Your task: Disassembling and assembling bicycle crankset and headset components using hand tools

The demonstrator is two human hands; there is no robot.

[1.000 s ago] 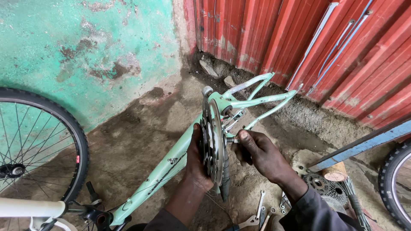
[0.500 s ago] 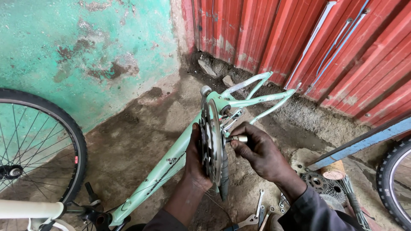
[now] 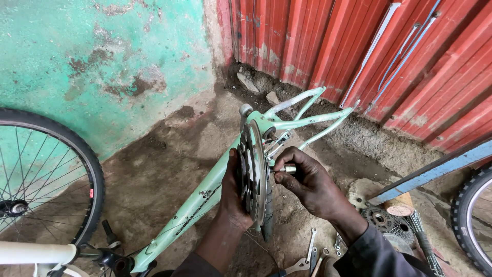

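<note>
Right hand (image 3: 312, 187) shifted; one chainring (image 3: 252, 172), two wheels (image 3: 46, 179).

Left hand (image 3: 234, 197) gripping the toothed chainring (image 3: 252, 177) on the mint-green bicycle frame (image 3: 205, 192). Right hand (image 3: 307, 185) pinching a small metal cylinder (image 3: 288, 168) just beside it. Cogset (image 3: 385, 223) and wrench (image 3: 306, 254) on dirt ground.

The person's left hand (image 3: 237, 197) and right hand (image 3: 310, 185) are bare, with no gloves, rings or watch. The right arm wears a dark grey long sleeve (image 3: 376, 254) that ends at the wrist. The left arm shows a dark sleeve edge (image 3: 192, 266) at the bottom.
</note>
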